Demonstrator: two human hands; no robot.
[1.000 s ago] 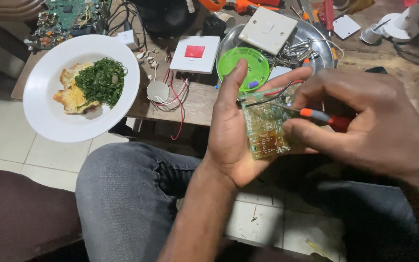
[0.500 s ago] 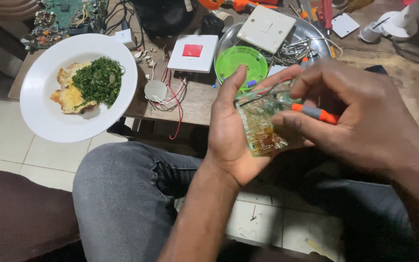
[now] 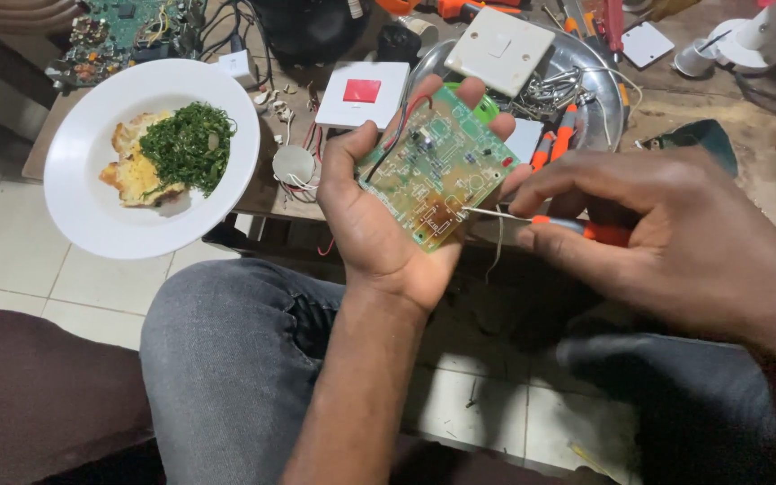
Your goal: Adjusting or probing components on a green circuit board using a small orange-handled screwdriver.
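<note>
My left hand [image 3: 372, 224] lies palm up and holds a green circuit board [image 3: 436, 168] with red and black wires at its upper edge. The board's face is turned toward me. My right hand [image 3: 675, 238] grips a thin screwdriver with an orange handle [image 3: 590, 230]. Its metal tip touches the brownish lower corner of the board. Both hands hover above my knees, in front of a low table.
A white plate [image 3: 92, 216] with greens and fried food sits at the table's left edge. Behind the board are a white switch box with a red button [image 3: 363, 93], a metal tray [image 3: 599, 85] of screws and tools, a white wall switch [image 3: 498, 50] and another circuit board [image 3: 127, 27].
The circuit board has turned in my left hand so that its full face now shows. My right hand has pulled back to the right, and the screwdriver tip now meets the board's lower corner.
</note>
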